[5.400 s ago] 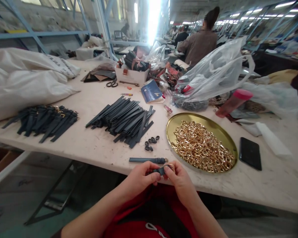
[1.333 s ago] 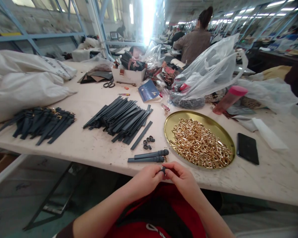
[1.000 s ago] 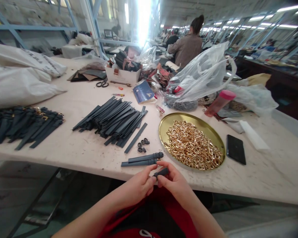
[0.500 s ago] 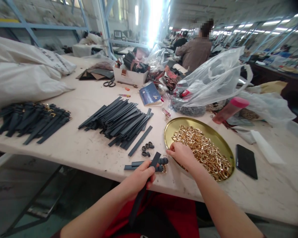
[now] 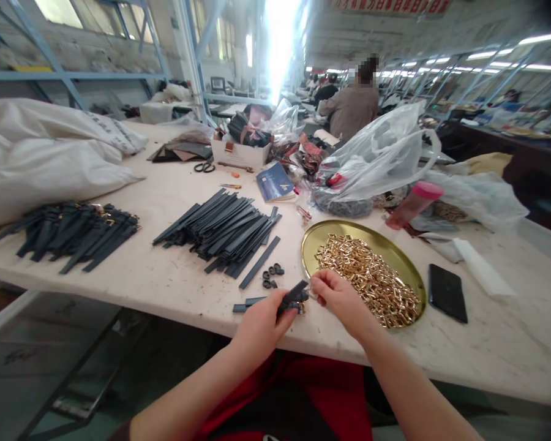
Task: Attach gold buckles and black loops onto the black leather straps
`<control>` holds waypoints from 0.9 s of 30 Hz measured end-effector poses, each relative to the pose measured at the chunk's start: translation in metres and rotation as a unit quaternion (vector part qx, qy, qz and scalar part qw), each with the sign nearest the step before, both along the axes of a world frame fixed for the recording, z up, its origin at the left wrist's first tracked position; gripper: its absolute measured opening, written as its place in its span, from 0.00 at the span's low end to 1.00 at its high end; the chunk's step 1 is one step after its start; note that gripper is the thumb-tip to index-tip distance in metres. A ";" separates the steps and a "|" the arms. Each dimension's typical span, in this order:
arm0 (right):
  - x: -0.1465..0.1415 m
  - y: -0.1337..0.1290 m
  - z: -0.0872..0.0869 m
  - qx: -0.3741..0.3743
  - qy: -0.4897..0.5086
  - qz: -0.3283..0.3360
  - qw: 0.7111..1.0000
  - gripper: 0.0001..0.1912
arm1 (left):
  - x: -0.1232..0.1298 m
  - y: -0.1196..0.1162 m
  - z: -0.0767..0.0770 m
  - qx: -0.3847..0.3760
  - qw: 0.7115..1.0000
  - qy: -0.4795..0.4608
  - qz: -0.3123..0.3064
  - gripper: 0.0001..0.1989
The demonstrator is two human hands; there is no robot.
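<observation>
My left hand (image 5: pixel 261 321) is closed around a dark strap (image 5: pixel 296 293), whose end points up to the right. Just right of that end, my right hand (image 5: pixel 337 300) pinches a small gold buckle, mostly covered by the fingertips. Under and beside my left hand lie a few finished-looking straps with buckles (image 5: pixel 248 304). Small dark loops (image 5: pixel 270 275) sit just beyond. To the right, a gold oval tray (image 5: pixel 308 248) holds a heap of gold buckles (image 5: pixel 371 278). A large pile of flat dark straps (image 5: pixel 220 229) lies ahead, with a single strap (image 5: pixel 259 262) at its right.
Buckled straps (image 5: pixel 73 233) are heaped at the left, before a white sack (image 5: pixel 50 162). A phone (image 5: pixel 447 293) lies right of the tray. Behind are a pink-lidded bottle (image 5: pixel 413 206), plastic bag (image 5: pixel 381 153), blue booklet (image 5: pixel 275 182), scissors (image 5: pixel 204 166) and white box (image 5: pixel 239 153).
My right hand has left the tray's near rim and moved left to the strap's end. My left hand has turned the strap, bringing its end toward my right fingers. The view has tilted up slightly.
</observation>
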State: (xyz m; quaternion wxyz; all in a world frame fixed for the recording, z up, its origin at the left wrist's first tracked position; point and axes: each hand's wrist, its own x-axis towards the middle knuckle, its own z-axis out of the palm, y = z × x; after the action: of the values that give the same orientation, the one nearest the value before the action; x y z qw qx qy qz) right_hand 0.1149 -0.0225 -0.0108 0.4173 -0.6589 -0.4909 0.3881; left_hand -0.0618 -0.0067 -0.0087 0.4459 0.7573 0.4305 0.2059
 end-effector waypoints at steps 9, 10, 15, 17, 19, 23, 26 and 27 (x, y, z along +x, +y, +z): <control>-0.039 -0.044 -0.006 -0.133 0.397 -0.014 0.908 0.10 | -0.003 -0.011 -0.004 0.262 0.931 0.173 -0.185 0.11; -0.039 -0.046 -0.007 -0.137 0.401 -0.010 0.906 0.10 | -0.003 -0.013 -0.004 0.264 0.929 0.168 -0.199 0.11; -0.038 -0.053 -0.016 -0.151 0.386 -0.001 0.910 0.11 | -0.001 -0.017 -0.003 0.271 0.918 0.155 -0.243 0.10; -0.039 -0.054 -0.024 -0.164 0.376 -0.005 0.912 0.12 | 0.000 -0.019 -0.003 0.285 0.905 0.166 -0.270 0.11; -0.039 -0.054 -0.032 -0.175 0.362 -0.009 0.916 0.12 | 0.003 -0.021 -0.004 0.297 0.891 0.167 -0.301 0.12; -0.037 -0.054 -0.036 -0.133 0.356 0.007 0.925 0.12 | 0.006 -0.020 -0.005 0.204 0.946 0.139 -0.210 0.10; -0.033 -0.056 -0.028 -0.092 0.367 0.018 0.925 0.20 | 0.007 -0.014 -0.003 0.054 0.995 0.051 -0.061 0.11; -0.032 -0.057 -0.024 -0.090 0.385 0.030 0.918 0.20 | 0.006 -0.012 -0.002 0.018 0.999 0.023 -0.032 0.11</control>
State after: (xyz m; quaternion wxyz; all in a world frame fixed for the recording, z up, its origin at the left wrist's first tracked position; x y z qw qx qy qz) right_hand 0.0833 -0.0793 -0.0348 0.5017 -0.4780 -0.2747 0.6666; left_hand -0.0553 -0.0189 -0.0107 0.4290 0.7828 0.4124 0.1819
